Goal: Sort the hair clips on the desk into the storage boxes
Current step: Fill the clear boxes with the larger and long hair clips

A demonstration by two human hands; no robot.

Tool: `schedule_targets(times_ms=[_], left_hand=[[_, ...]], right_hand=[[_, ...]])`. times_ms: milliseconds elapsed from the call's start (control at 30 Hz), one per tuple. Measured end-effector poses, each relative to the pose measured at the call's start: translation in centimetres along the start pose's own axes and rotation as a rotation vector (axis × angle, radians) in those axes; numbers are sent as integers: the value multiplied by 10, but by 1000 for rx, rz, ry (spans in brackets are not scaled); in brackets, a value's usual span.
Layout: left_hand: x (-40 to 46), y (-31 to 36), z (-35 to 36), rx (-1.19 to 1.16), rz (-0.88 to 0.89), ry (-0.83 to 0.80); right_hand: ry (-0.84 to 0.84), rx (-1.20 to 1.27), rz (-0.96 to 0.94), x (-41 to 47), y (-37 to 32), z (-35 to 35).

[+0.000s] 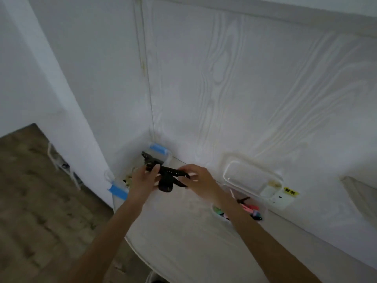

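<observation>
Black plastic claw hair clips [170, 176], toothed and glossy, sit bunched between both hands above the white desk [183, 231]. The left hand [142, 180] and right hand [199, 180] each close fingers around the bundle's ends. Just beyond the grip stands a clear plastic storage box with blue latches [159, 149]. Best lowered gently, freeing one clip at a time to avoid tangling. Right of the grip, colourful clips [252, 209] fill another container.

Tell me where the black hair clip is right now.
The black hair clip is held between both hands, left hand and right hand, beside the blue-latched box.
</observation>
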State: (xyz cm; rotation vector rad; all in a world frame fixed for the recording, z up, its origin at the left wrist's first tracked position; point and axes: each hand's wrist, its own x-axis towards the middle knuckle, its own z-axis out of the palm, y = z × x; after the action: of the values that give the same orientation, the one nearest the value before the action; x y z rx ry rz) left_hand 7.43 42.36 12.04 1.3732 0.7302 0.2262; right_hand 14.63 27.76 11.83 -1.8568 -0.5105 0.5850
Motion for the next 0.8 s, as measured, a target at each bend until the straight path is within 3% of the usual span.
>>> schedule_targets(times_ms=[67,233,333,400,467,600,733,800], left_hand=[[15,6,-19,137,50,96],[31,1,-75,227,92,316],[35,-21,-101,308,2,392],[36,-30,-103,338,-94,365],[40,-33,-101,290,-179,321],[49,-25,-99,187,-276,211],[47,-21,-95,151,-368,70],[40,-24,-88,153,-399,-10]], right_hand=[[37,4,-23,26,-8,21],[100,112,82,75,-21,59],[-38,-227,10,88,-17,74],[31,-523,-103,91,-7,74],[79,-703,-100,92,4,70],[-21,-510,111,87,18,59],[167,-425,124,78,22,35],[148,-422,210,74,24,22]])
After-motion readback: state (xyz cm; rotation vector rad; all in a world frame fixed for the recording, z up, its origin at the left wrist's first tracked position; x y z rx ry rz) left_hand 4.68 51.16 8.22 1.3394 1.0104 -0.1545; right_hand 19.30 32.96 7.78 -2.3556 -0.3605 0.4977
